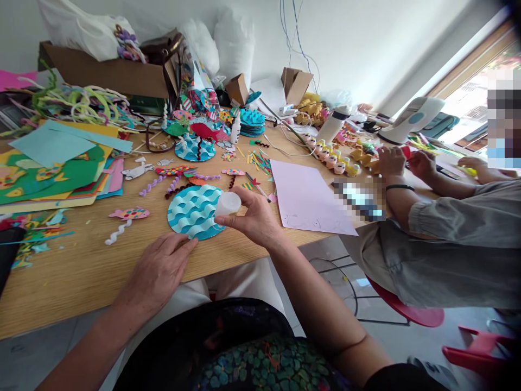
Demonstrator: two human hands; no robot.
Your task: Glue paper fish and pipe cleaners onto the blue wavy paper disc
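A round blue-and-white paper wave disc [191, 209] lies on the wooden table [81, 266] in front of me. My right hand [252, 220] is closed around a small white glue bottle [228, 206], tipped down over the disc's right edge. My left hand [160, 269] lies flat on the table with its fingers spread, the fingertips touching the disc's lower left rim. A paper fish [129, 213] and a white paper curl [116, 233] lie left of the disc.
A pink sheet [307, 198] lies to the right. Coloured paper stacks [52, 168] sit at the left, more wave discs [195, 147] and boxes behind. A person in grey sits at the right, hands [393, 160] busy among small figures [329, 157].
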